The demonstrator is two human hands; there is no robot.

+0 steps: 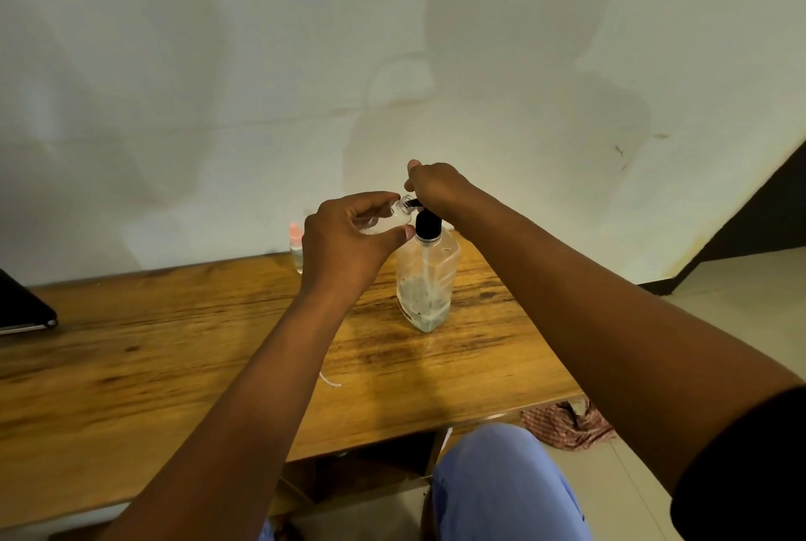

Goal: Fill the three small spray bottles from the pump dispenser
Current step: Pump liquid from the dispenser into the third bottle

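At the pump dispenser's (pixel 429 279) spout, left hand (pixel 349 239) fingers pinch a small bottle (pixel 394 218) — right hand (pixel 436 187) presses the pump, fingers curled.

The room is dim and warm-toned, the light falling from above and behind the person, so broad soft shadows of head and arms spread over the pale wall (pixel 261 60). The wooden table (pixel 152 344) carries a dull sheen. The wide lens bends the table edge and stretches the forearms near the frame's borders. The picture is slightly soft, and the clear pump dispenser (pixel 427 283) shows faint highlights.
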